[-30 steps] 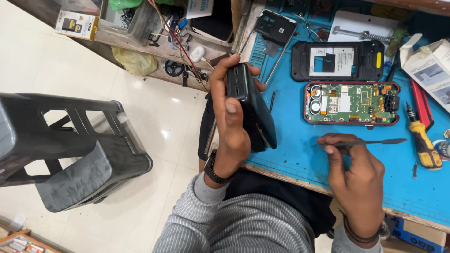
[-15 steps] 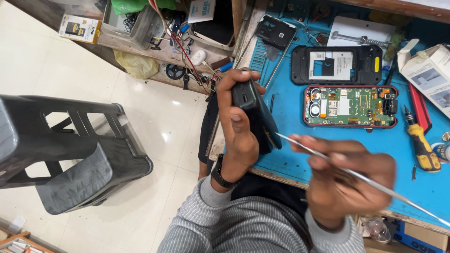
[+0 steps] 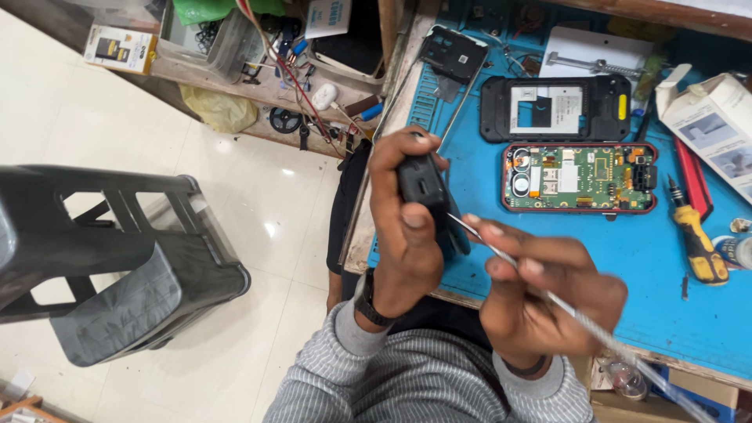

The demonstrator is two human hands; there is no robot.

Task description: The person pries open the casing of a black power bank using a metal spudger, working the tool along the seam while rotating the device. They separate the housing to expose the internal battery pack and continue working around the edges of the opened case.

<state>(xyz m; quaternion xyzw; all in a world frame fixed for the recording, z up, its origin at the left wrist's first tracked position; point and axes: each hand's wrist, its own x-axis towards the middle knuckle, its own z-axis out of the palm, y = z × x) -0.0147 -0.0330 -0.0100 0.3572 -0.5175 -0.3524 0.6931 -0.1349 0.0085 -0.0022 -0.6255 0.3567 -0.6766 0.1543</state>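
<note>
Your left fingers are clamped round a small dark phone part, held upright above the desk's near edge at mid-frame. Your right fingers are pinched shut on a thin metal tool, whose tip meets the part's lower edge while its long end runs off to the lower right. This looks like the prying or probing step: the tip is at the seam, not yet clearly under it. The next move calls for a firm left grip and a light, shallow push, since a slip would send the tip towards your left thumb. Beyond your hands, on the blue mat, lie the open circuit board, the black frame above it and a yellow screwdriver at right.
</note>
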